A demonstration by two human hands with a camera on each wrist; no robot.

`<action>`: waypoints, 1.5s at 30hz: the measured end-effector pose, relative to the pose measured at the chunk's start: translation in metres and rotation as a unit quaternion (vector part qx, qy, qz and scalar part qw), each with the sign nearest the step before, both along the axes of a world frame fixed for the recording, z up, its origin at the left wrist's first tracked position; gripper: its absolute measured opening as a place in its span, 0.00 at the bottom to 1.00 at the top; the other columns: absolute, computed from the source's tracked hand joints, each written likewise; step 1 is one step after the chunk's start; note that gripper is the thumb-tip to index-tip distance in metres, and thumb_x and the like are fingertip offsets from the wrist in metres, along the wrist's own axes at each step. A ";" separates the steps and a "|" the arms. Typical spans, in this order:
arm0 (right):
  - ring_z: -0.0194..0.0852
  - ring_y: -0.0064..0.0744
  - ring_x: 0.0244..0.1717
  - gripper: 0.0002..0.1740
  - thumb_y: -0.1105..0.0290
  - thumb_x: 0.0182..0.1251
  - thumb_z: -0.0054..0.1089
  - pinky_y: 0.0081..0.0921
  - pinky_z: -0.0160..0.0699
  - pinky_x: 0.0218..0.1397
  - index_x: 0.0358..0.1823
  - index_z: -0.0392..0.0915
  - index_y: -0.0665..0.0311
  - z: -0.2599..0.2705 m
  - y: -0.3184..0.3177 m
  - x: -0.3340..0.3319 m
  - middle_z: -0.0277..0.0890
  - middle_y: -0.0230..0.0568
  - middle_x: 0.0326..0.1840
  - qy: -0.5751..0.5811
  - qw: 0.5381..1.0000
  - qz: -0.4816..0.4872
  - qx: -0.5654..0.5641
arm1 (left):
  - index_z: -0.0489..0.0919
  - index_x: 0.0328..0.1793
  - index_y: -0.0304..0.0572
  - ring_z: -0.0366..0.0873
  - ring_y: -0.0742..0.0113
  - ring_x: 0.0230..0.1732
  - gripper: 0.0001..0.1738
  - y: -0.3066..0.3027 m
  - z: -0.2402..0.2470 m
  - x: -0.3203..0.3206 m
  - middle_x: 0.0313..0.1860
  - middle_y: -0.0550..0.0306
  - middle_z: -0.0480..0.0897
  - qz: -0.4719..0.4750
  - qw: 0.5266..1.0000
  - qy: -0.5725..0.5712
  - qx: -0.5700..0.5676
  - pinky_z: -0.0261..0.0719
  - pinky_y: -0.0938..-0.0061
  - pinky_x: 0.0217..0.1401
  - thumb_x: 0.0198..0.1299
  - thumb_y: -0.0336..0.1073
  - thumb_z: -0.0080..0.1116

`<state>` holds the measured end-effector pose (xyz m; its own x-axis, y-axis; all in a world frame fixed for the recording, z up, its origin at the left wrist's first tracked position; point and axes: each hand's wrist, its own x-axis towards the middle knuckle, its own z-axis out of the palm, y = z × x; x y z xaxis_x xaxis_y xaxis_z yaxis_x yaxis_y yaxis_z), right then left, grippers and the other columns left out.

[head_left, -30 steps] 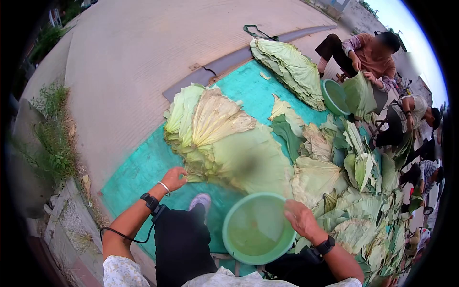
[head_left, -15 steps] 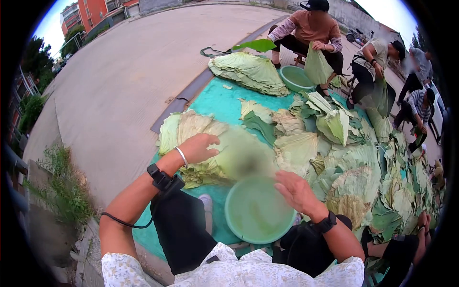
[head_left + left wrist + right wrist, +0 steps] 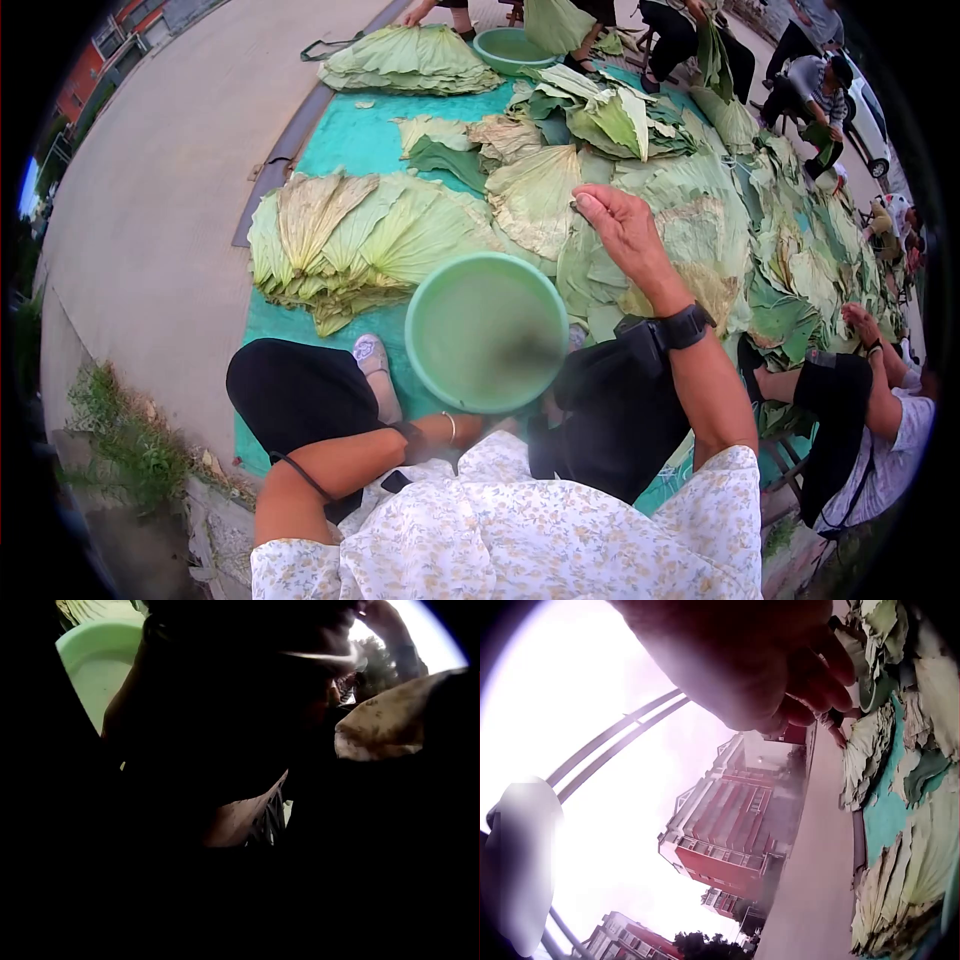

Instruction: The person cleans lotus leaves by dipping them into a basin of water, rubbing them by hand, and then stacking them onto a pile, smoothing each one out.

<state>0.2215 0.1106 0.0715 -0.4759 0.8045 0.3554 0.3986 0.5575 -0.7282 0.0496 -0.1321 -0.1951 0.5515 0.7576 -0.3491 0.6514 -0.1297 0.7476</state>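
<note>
Right, so the right hand [image 3: 625, 238] is up in the air over the loose leaves [image 3: 690, 205], its fingers loosely bent and the thumb close to them. There's a small dark spot at the fingertips, too small to make out. And the left hand [image 3: 480, 427]? It's tucked in by the collar, just beside the near rim of the green basin [image 3: 413, 320], mostly hidden; I can't tell whether its fingers are released, clenched or grasping something.

Counting up now: two basins, the green one between the wearer's knees and the far basin [image 3: 500, 64] beside another person's legs. Two big leaf stacks as well: the near stack [image 3: 345, 240] fanned out past the basin's left side, and the far stack [image 3: 410, 60] up towards the top. Loose leaves lie to the right, too many and too overlapped to count. All of it's on one teal sheet [image 3: 350, 130]. One bracelet [image 3: 452, 430] on the left wrist, one watch [image 3: 687, 325] on the right, at least five other people around, and one white car [image 3: 868, 122].
</note>
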 end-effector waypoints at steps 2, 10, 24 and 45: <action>0.72 0.27 0.30 0.15 0.64 0.65 0.51 0.24 0.70 0.36 0.40 0.75 0.72 0.013 0.000 0.012 0.75 0.41 0.27 0.015 0.999 -0.033 0.000 | 0.73 0.55 0.41 0.75 0.56 0.49 0.24 0.008 -0.031 -0.009 0.51 0.45 0.77 -0.067 0.986 -0.020 -0.152 0.71 0.66 0.52 0.56 0.47 0.52; 0.70 0.17 0.34 0.13 0.67 0.64 0.54 0.16 0.70 0.39 0.43 0.76 0.70 0.035 -0.015 0.011 0.75 0.32 0.31 0.084 0.993 -0.018 -0.075 | 0.70 0.60 0.43 0.72 0.61 0.51 0.25 0.025 0.063 -0.025 0.51 0.50 0.76 0.008 0.874 -0.083 -0.479 0.73 0.66 0.51 0.63 0.50 0.41; 0.73 0.31 0.36 0.20 0.68 0.64 0.51 0.26 0.68 0.42 0.53 0.67 0.75 0.014 0.009 0.035 0.73 0.53 0.47 -0.100 0.985 0.089 -0.113 | 0.70 0.53 0.39 0.72 0.56 0.49 0.27 -0.005 0.025 -0.031 0.46 0.46 0.75 -0.003 0.865 -0.197 -0.461 0.68 0.68 0.54 0.65 0.55 0.34; 0.70 0.31 0.35 0.22 0.64 0.66 0.47 0.23 0.67 0.39 0.55 0.63 0.74 -0.003 0.033 0.074 0.69 0.54 0.49 -0.072 0.983 0.061 -0.160 | 0.74 0.55 0.43 0.78 0.57 0.44 0.20 -0.015 0.004 0.054 0.42 0.45 0.81 -0.085 0.838 -0.179 -0.509 0.73 0.69 0.47 0.59 0.43 0.50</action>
<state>0.2956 0.1433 0.0689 -0.6023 0.7981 0.0159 0.4541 0.3590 -0.8154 0.1037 -0.1469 -0.1912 0.8283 0.0675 -0.5562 0.3990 0.6259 0.6701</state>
